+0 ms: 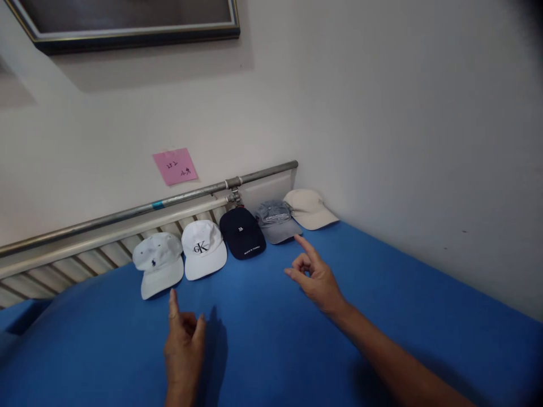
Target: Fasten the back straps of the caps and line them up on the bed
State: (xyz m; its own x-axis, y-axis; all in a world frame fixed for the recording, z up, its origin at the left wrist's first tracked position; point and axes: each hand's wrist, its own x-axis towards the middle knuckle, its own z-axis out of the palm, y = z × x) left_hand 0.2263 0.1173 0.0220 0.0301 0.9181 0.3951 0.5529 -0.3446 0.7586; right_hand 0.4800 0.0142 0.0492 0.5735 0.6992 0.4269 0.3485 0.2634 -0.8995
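From the head camera, five baseball caps sit in a row along the far edge of a bed covered with a blue sheet, their brims turned toward the viewer. From left to right they are a white cap with a small dark emblem, a white cap with black lettering, a navy cap, a grey cap and a beige cap. Each overlaps or touches its neighbour, and the row slants up toward the corner of the room.

The left hand hovers over the sheet just in front of the emblem cap, index finger stretched up toward its brim, the other fingers curled in loosely; it holds nothing and touches no cap. The right hand is raised near the grey cap, its index finger pointing at that cap's brim, with the tip just short of it. Its remaining fingers are half bent and empty.

Behind the caps a metal rail runs along a slatted headboard. A pink sticky note with handwriting too small to read is stuck on the wall above the rail, and the lower edge of a framed picture shows at the top.
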